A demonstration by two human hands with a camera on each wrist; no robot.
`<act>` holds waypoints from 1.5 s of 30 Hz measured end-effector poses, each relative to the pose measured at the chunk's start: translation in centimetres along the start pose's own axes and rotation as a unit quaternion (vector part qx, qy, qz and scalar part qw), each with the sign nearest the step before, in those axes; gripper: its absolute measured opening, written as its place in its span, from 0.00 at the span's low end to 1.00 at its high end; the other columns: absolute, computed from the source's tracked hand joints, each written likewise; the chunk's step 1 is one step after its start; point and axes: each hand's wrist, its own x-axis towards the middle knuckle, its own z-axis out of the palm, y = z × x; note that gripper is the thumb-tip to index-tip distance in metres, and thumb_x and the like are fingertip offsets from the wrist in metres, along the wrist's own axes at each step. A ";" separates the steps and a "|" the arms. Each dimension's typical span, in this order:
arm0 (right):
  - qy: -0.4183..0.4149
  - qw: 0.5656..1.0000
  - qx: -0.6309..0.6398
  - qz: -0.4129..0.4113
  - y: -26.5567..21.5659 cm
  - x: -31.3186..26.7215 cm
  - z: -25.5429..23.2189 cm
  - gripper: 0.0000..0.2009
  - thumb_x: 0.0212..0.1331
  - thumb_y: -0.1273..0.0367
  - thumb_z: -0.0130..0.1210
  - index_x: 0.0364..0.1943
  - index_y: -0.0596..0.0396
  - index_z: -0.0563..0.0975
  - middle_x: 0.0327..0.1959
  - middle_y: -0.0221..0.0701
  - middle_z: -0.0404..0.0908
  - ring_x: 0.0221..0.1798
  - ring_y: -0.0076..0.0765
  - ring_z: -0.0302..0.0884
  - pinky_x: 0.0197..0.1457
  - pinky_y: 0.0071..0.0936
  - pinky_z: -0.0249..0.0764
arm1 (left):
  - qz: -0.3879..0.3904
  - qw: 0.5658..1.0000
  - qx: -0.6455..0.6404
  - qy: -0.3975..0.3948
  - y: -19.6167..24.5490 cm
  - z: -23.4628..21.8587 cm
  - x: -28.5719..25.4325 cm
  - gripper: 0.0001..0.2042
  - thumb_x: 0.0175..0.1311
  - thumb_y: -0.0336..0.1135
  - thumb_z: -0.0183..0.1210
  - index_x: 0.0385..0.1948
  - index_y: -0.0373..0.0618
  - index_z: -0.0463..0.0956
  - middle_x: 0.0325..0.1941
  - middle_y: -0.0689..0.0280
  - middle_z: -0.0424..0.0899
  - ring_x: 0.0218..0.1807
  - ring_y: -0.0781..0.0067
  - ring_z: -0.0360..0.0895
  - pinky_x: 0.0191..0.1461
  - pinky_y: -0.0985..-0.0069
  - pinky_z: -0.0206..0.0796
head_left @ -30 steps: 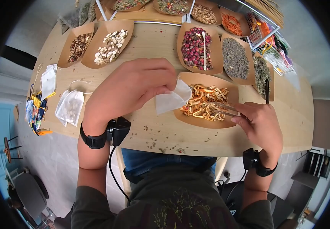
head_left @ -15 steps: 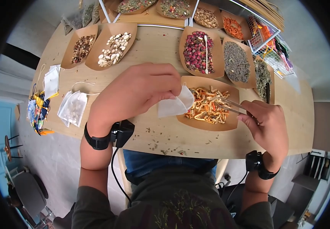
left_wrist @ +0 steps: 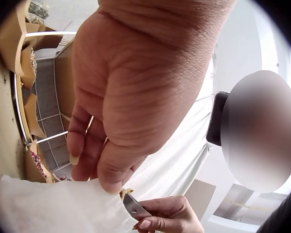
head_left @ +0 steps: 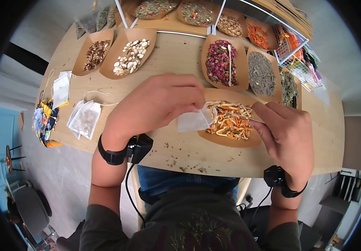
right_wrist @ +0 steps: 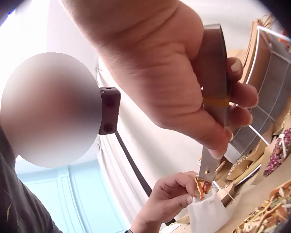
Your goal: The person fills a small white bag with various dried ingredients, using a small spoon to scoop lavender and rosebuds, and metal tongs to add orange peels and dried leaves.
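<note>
In the head view my left hand [head_left: 159,100] pinches a small white mesh pouch [head_left: 191,122] by its upper edge, just left of a brown paper tray [head_left: 226,143] of dried citrus peel strips [head_left: 232,129]. My right hand [head_left: 289,131] grips metal tweezers [right_wrist: 214,73] between thumb and fingers. Strips of peel [right_wrist: 201,187] are caught at the tweezer tips, right at the mouth of the pouch, as the right wrist view shows. The left wrist view has the pouch hanging below the left thumb, with the tweezers meeting its edge.
Behind stand paper trays of rosebuds [head_left: 216,62] with a white spoon [head_left: 230,67], grey-green herb [head_left: 262,73] and white slices [head_left: 132,56]. At left lie filled pouches [head_left: 87,119], flat white pouches [head_left: 62,90] and patterned cloth [head_left: 44,125]. A wire basket [head_left: 297,65] stands back right.
My right hand has lifted the tweezers from the peel pile and moved them left, with strips held, to the pouch mouth. The left hand keeps its pinch on the pouch.
</note>
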 end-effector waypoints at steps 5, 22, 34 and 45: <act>-0.002 0.996 -0.093 -0.013 -1.0 0.3 0.1 0.12 0.54 0.70 0.69 0.42 0.54 0.84 0.30 0.32 0.79 0.30 0.43 0.83 0.34 0.42 0.77 | -0.008 1.000 -0.001 0.001 0.0 0.1 -0.1 0.06 0.67 0.24 0.70 0.41 0.40 0.82 0.47 0.62 0.86 0.45 0.54 0.85 0.47 0.63 0.77; -0.036 0.985 -0.163 -0.045 -2.4 1.3 0.3 0.17 0.51 0.70 0.69 0.47 0.54 0.85 0.33 0.30 0.79 0.33 0.40 0.82 0.36 0.40 0.77 | -0.010 1.000 0.006 0.004 0.0 0.2 0.0 0.06 0.67 0.25 0.70 0.40 0.40 0.82 0.47 0.64 0.86 0.44 0.55 0.85 0.47 0.63 0.77; -0.050 0.995 -0.054 0.070 0.3 -0.9 -0.4 0.18 0.54 0.67 0.74 0.49 0.54 0.85 0.36 0.35 0.84 0.38 0.51 0.86 0.39 0.47 0.79 | 0.000 1.000 0.015 0.014 -0.1 0.0 0.0 0.07 0.66 0.25 0.70 0.40 0.39 0.81 0.47 0.63 0.87 0.45 0.54 0.85 0.47 0.64 0.77; -0.127 0.979 0.009 0.161 2.9 -2.8 2.4 0.12 0.57 0.66 0.73 0.35 0.56 0.80 0.35 0.40 0.87 0.42 0.59 0.86 0.44 0.54 0.77 | -0.023 0.999 0.029 0.004 0.2 0.0 0.2 0.06 0.66 0.24 0.70 0.39 0.39 0.82 0.46 0.61 0.86 0.44 0.55 0.86 0.46 0.64 0.78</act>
